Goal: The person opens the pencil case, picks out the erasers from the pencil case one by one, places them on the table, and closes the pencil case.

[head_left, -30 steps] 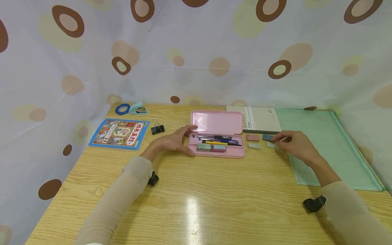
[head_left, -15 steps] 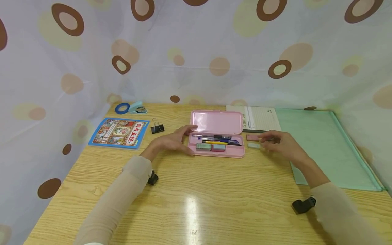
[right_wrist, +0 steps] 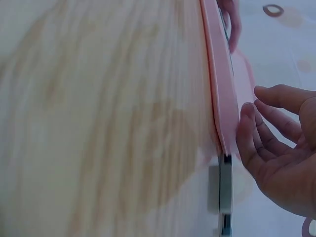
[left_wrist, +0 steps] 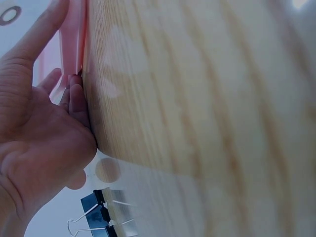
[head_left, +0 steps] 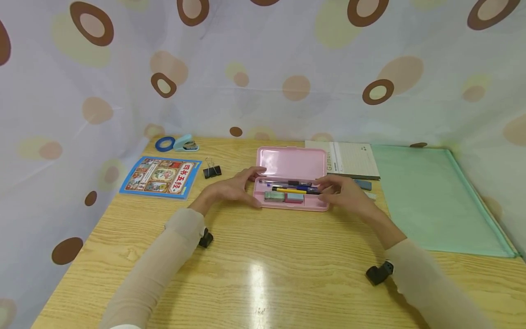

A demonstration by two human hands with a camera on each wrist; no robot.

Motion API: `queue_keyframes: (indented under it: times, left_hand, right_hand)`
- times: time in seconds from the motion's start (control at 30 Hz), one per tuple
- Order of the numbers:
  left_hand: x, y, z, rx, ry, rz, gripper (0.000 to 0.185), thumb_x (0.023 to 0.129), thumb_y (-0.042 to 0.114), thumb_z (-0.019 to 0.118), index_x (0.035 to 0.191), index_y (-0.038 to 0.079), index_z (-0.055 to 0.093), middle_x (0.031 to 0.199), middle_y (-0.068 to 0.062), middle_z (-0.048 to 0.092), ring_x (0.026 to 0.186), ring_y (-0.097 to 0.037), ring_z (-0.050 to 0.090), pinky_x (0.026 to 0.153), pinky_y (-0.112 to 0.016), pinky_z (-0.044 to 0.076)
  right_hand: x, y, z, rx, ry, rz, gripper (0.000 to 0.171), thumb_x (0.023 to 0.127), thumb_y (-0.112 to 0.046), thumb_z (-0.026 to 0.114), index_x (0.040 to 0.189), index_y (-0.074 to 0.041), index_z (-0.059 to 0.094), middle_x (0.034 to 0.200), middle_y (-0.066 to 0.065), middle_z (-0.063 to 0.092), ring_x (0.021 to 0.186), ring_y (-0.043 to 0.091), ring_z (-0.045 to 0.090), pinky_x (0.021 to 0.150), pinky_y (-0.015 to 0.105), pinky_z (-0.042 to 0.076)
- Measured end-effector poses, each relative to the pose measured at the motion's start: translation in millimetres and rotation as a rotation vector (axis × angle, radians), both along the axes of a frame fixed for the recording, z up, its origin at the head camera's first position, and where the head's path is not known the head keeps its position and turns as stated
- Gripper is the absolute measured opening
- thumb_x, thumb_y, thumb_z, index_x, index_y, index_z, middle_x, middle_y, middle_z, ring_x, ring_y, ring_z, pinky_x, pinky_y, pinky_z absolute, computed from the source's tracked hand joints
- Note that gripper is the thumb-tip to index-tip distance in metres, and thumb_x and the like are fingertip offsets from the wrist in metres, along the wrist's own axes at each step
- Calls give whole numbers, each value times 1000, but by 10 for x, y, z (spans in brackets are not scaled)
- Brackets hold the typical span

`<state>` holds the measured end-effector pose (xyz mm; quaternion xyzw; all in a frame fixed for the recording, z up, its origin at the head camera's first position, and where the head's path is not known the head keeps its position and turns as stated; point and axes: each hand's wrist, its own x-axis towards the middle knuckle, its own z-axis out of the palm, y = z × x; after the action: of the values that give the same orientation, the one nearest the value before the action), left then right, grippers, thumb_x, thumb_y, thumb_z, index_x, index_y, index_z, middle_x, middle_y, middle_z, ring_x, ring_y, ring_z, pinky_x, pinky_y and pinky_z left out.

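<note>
Between the two hands, on the worktop [head_left: 263, 256], an open pink pencil case [head_left: 292, 194] lies with its long axis running from one hand to the other. Its left end is touched by the relaxed, spread fingers of the left hand [head_left: 232, 188]. Its right end is met by the right hand [head_left: 343, 194], which is the nearer to the pens [head_left: 292, 187] inside; whether anything is pinched there cannot be told.
</note>
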<state>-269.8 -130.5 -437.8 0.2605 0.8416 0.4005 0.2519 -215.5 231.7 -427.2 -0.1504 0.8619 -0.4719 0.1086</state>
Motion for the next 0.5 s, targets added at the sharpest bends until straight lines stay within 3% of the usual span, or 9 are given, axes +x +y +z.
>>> queue_keyframes:
  times: [0.27, 0.5]
  left_hand:
    - [-9, 7, -6, -2, 3, 5, 109, 79, 28, 92, 164, 26, 24, 157, -6, 35, 143, -25, 34, 123, -45, 29]
    - [1, 9, -1, 15, -7, 2, 108, 79, 26, 92, 164, 26, 25, 158, -7, 34, 143, -26, 34, 122, -45, 29]
  right_hand:
    - [-17, -293, 31, 121, 87, 24, 28, 94, -11, 76, 122, -8, 73, 116, 11, 71, 91, 24, 62, 60, 26, 50]
    - [-57, -458, 8, 132, 121, 105, 27, 91, 1, 72, 118, -2, 73, 104, 13, 69, 80, 20, 60, 66, 29, 49]
